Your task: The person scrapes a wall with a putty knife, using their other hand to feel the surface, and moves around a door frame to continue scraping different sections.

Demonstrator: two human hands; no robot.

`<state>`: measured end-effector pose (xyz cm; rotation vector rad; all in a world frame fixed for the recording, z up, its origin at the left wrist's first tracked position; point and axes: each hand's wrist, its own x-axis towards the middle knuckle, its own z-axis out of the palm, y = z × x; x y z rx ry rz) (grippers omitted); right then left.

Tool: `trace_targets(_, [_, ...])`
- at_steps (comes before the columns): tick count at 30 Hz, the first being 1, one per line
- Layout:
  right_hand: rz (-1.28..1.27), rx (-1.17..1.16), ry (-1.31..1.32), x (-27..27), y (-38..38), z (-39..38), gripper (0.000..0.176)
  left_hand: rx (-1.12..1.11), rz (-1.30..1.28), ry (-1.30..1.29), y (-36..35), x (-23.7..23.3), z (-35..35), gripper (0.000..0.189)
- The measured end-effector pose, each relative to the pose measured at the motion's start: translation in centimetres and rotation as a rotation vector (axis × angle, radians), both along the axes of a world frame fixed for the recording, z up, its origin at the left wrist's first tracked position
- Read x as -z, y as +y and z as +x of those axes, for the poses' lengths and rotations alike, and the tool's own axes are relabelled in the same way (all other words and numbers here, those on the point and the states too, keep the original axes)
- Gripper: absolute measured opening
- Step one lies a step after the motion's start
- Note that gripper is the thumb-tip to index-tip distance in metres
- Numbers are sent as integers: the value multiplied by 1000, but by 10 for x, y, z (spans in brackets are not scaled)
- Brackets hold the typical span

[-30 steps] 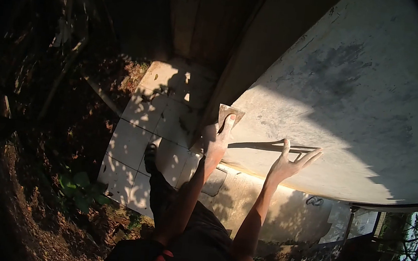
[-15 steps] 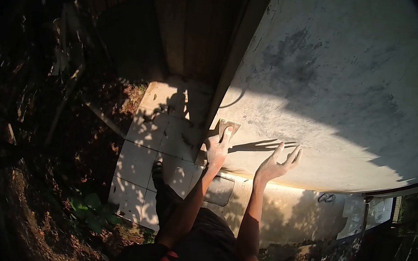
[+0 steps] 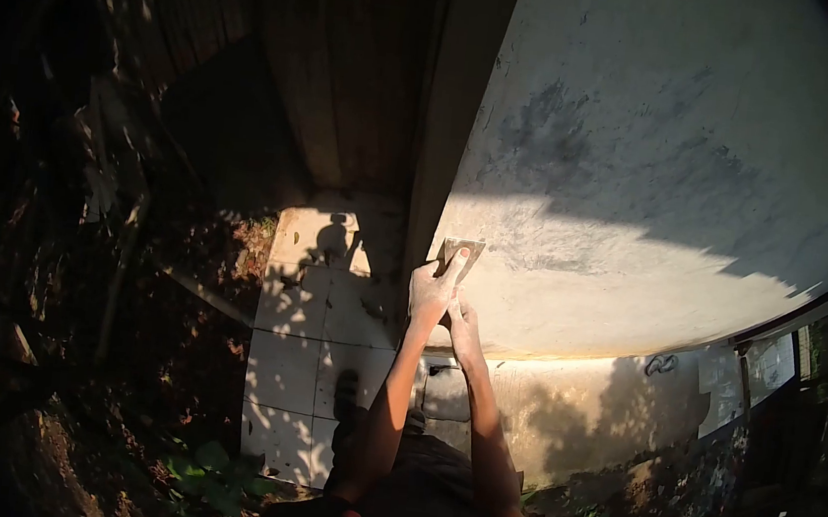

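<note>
My left hand (image 3: pixel 431 288) is closed around a putty knife (image 3: pixel 468 252), with the thumb lying along its wide, flat blade. The blade rests against the pale wall (image 3: pixel 569 303) close to its left edge, and the handle is covered by my fingers. Just below and to the right, my right hand (image 3: pixel 465 331) is pressed up to the left one and closed at the handle end of the knife. Its fingertips are partly hidden behind the left hand. Whitish dust coats both hands.
Dark grey patches (image 3: pixel 551 132) mark the shaded upper wall. Left of the wall edge runs dark wooden panelling (image 3: pixel 336 82). White floor tiles (image 3: pixel 284 361) lie below, with leaf litter and green leaves (image 3: pixel 204 468) beside them. A ledge (image 3: pixel 577 424) runs along the wall's foot.
My right hand has moved left from its open, spread pose near the wall and now meets my left hand at the knife. The camera view has shifted slightly.
</note>
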<state>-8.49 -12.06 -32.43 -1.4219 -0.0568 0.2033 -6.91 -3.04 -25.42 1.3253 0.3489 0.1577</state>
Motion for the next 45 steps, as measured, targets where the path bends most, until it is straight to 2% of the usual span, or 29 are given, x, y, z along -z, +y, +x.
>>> trace_targets(2, [-69, 92, 5, 18, 6, -7, 46, 79, 49, 44, 10, 16, -4, 48])
trace_targets(4, [-177, 253, -27, 37, 13, -11, 38, 18, 198, -113, 19, 25, -9, 44])
trace_targets(5, [-161, 285, -28, 40, 13, -16, 38, 54, 45, -88, 23, 22, -17, 38])
trace_targets(6, [-265, 368, -116, 41, 13, -19, 38, 40, 127, -105, 30, 47, -13, 35])
trace_targets(8, [-412, 494, -227, 26, 17, -25, 37, 9, 239, -63, 38, 53, -16, 27])
trace_targets(9, [-402, 519, -222, 8, 22, -24, 37, 32, 251, -69, 36, 51, -17, 27])
trace_targets(11, [-470, 545, -324, -32, 36, -21, 35, -72, 336, -313, 33, 50, -23, 30])
trace_targets(12, [-495, 532, -250, -56, 41, -24, 33, 14, 271, -386, 33, 54, -23, 39])
trace_targets(13, [-481, 558, -242, -54, 44, -25, 33, 71, 268, -308, 32, 44, -28, 42])
trace_targets(15, [-497, 597, -263, -46, 48, -26, 34, 114, 267, -430, 33, 69, -22, 46])
trace_targets(16, [-521, 584, -205, -32, 45, -27, 34, 114, 246, -306, 30, 43, -32, 47])
trace_targets(17, [-509, 607, -208, -18, 38, -32, 34, 136, 319, -391, 34, 48, -32, 47])
trace_targets(18, [-495, 594, -184, -4, 31, -37, 35, 152, 275, -410, 37, 51, -32, 46])
trace_targets(20, [-450, 614, -172, -15, 33, -38, 38, 191, 172, -398, 38, 35, -35, 45])
trace_targets(23, [-492, 604, -162, -46, 42, -27, 37, 151, 161, -444, 48, 14, -41, 40])
trace_targets(24, [-437, 621, -185, -69, 45, -30, 38, 125, 359, -420, 53, -22, -47, 37])
trace_targets(25, [-424, 641, -173, -69, 43, -29, 38, 99, 415, -467, 58, -44, -49, 34])
trace_targets(28, [-488, 604, -250, -48, 36, -31, 40, 256, 902, -563, 86, -128, -46, 33])
trace_targets(29, [-477, 619, -246, -41, 33, -35, 40, 292, 863, -818, 89, -144, -32, 30])
trace_targets(30, [-519, 604, -192, -35, 32, -38, 41, 321, 1035, -887, 92, -171, -28, 27])
trace_targets(32, [-532, 570, -70, -36, 39, -42, 45, 395, 1145, -951, 90, -201, -21, 28])
trace_targets(37, [-440, 636, -52, -34, 45, -44, 46, 663, 1383, -1134, 78, -219, 2, 30])
trace_targets(39, [-531, 673, -164, -27, 47, -38, 46, 842, 1518, -1162, 72, -214, 19, 33])
trace_targets(40, [-524, 690, -157, -30, 47, -39, 46, 829, 1680, -1202, 69, -222, 21, 35])
trace_targets(43, [-465, 703, -157, -36, 49, -43, 46, 843, 1827, -1358, 61, -231, 38, 38])
trace_targets(45, [-552, 625, -89, -34, 45, -41, 48, 843, 1908, -1433, 56, -239, 46, 42])
